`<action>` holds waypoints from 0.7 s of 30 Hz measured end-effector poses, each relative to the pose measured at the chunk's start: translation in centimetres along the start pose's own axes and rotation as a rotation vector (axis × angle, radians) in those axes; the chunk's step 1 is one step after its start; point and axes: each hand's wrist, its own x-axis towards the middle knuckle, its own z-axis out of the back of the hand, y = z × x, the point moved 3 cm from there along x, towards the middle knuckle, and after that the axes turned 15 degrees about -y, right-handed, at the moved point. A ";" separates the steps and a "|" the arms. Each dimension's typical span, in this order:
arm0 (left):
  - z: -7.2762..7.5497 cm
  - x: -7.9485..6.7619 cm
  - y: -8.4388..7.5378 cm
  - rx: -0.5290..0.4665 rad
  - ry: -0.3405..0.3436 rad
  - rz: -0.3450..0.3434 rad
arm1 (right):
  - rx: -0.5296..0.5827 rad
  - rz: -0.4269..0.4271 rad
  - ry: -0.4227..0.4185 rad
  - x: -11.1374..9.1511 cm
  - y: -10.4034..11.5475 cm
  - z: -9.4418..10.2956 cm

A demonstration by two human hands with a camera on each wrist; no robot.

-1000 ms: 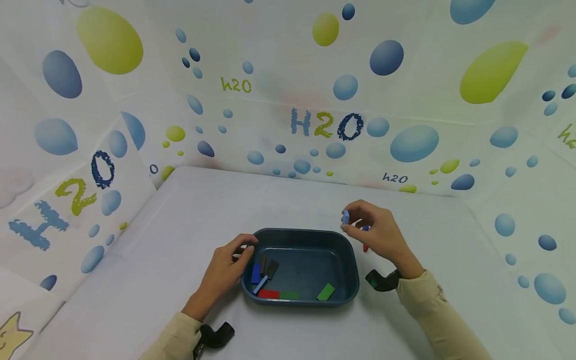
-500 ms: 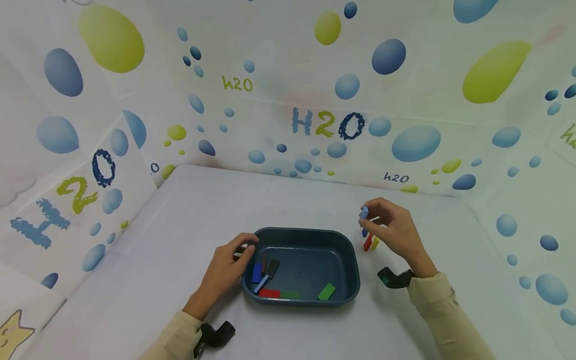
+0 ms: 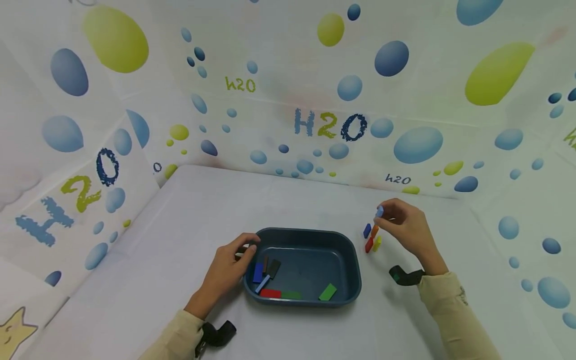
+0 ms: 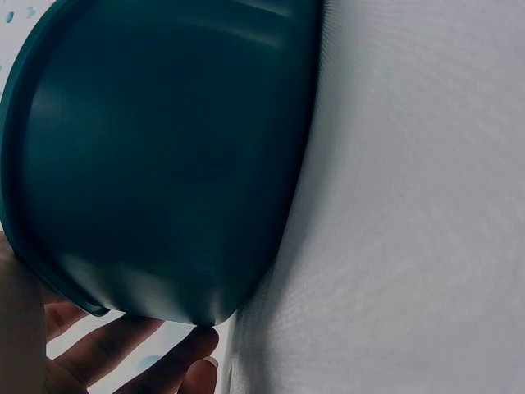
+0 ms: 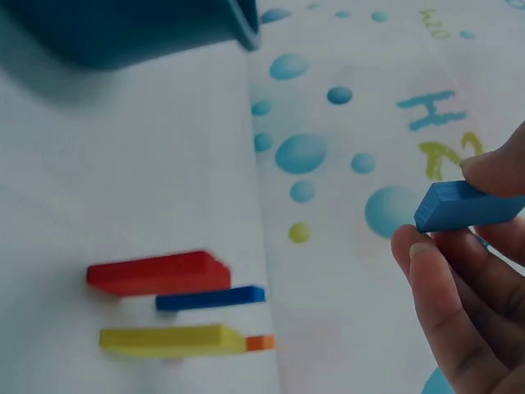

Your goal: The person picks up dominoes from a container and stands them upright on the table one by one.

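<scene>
A person's two hands work with small coloured blocks about a dark blue-green tray [image 3: 310, 265] on a white table [image 3: 216, 200]. The right hand [image 3: 407, 227] pinches a light-blue block [image 5: 472, 207] between thumb and fingertips, narrowed to the block's thickness; the block is raised off the table, to the right of the tray and clear of its rim. The left hand [image 3: 230, 260] holds the tray's left end, thumb and fingers about the rim; the left wrist view shows fingertips against the outer wall. Near the right hand, four blocks form a close cluster on the table: a dark blue block [image 3: 367, 230] and an orange block [image 3: 374, 231] in the farther pair, a red block [image 3: 369, 245] and a yellow block [image 3: 377, 243] in the nearer pair; all four appear to stand on end. Inside the tray, most of the other blocks gather at the left, among them a brown block [image 3: 265, 265] and a red one [image 3: 270, 293] along the near wall, while a bright green block [image 3: 328, 292] lies apart toward the right. The step in hand appears to be the carrying of one block from the tray to the cluster. The next move would call for bringing the light-blue block upright, lowering it beside the four without brushing them, and parting the fingers only once its base is steady.
</scene>
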 end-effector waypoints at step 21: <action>-0.1 -0.1 -0.3 0.017 -0.003 0.024 | -0.119 -0.199 0.043 -0.6 -5.5 0.7</action>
